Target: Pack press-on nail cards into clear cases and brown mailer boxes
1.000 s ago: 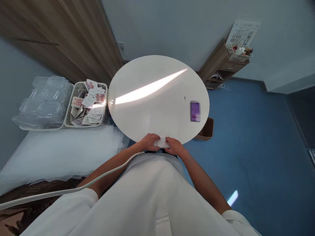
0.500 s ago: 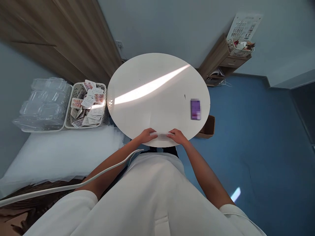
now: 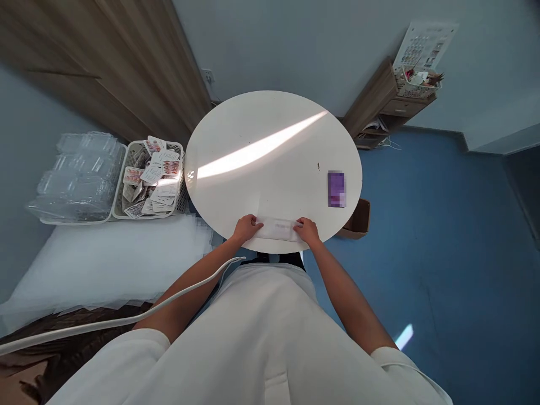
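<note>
Packet (image 3: 277, 229) on table (image 3: 295, 163), basket (image 3: 144, 217) left, cabinet (image 3: 403, 107) behind right.

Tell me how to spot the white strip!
Find the big rounded white table. At its edge by the person, look between the left hand and right hand. It's the flat white strip, pinched at both ends, unlike the untouched purple rectangle.
</note>
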The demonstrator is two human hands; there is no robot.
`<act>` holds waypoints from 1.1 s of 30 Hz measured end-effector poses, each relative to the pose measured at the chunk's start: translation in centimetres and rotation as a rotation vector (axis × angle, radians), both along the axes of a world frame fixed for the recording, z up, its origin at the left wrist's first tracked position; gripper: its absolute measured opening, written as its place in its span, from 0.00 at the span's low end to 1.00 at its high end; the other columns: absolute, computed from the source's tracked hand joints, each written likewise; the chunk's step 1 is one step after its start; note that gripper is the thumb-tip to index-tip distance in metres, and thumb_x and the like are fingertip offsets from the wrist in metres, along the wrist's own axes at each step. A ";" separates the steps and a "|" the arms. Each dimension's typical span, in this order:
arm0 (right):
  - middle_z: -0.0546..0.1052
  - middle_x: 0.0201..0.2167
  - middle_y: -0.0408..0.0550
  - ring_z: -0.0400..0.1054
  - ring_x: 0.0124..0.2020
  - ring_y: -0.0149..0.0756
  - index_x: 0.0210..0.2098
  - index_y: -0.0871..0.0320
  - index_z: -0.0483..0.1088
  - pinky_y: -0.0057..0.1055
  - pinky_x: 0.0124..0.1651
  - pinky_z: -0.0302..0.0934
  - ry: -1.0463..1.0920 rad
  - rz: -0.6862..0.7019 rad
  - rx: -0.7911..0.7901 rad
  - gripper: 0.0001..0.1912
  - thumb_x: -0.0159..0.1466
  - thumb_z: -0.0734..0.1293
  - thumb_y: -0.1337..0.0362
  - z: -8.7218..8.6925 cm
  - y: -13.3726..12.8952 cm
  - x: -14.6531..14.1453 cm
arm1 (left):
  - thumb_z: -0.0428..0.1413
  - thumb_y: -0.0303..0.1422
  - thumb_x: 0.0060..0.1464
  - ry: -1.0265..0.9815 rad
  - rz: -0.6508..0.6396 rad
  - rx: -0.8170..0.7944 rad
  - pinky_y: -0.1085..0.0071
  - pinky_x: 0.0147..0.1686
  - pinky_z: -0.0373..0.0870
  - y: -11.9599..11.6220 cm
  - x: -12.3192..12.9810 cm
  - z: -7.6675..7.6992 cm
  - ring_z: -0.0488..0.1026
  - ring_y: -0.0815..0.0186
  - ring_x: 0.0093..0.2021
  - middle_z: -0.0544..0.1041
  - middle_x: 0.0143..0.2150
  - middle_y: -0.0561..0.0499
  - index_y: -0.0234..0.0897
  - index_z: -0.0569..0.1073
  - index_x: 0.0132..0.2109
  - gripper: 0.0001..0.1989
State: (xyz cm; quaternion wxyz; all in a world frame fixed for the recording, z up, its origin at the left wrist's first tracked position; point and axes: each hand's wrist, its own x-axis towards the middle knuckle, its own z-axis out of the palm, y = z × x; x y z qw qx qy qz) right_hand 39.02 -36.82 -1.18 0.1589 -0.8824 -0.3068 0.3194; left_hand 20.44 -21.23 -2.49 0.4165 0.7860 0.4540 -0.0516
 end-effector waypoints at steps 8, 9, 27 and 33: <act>0.66 0.45 0.52 0.62 0.46 0.42 0.44 0.56 0.65 0.36 0.45 0.58 -0.117 -0.069 0.097 0.19 0.52 0.64 0.65 -0.3 -2.0 -1.0 | 0.51 0.38 0.50 -0.189 0.042 0.252 0.63 0.41 0.64 -1.3 0.0 1.4 0.68 0.61 0.43 0.69 0.44 0.44 0.35 0.59 0.53 0.24; 0.64 0.48 0.54 0.60 0.49 0.44 0.47 0.57 0.63 0.38 0.48 0.57 -0.142 -0.102 0.129 0.22 0.51 0.64 0.64 -0.3 -2.5 -1.4 | 0.50 0.37 0.51 -0.233 -0.034 0.321 0.62 0.44 0.63 -1.6 0.0 1.7 0.66 0.60 0.46 0.67 0.47 0.43 0.36 0.58 0.54 0.23; 0.73 0.35 0.48 0.68 0.37 0.37 0.47 0.57 0.62 0.34 0.40 0.61 0.117 -0.362 0.275 0.24 0.52 0.64 0.59 -1.2 -3.3 -1.8 | 0.51 0.36 0.50 -0.170 -0.827 0.418 0.57 0.52 0.50 -3.9 0.7 2.1 0.53 0.54 0.58 0.56 0.60 0.44 0.46 0.60 0.56 0.24; 0.73 0.35 0.49 0.67 0.35 0.36 0.41 0.59 0.65 0.32 0.37 0.62 0.092 -0.456 0.322 0.18 0.51 0.63 0.59 -1.2 -3.7 -3.1 | 0.49 0.38 0.52 -0.186 -0.827 0.397 0.58 0.51 0.51 -4.0 0.5 1.8 0.52 0.54 0.58 0.54 0.61 0.43 0.46 0.59 0.57 0.24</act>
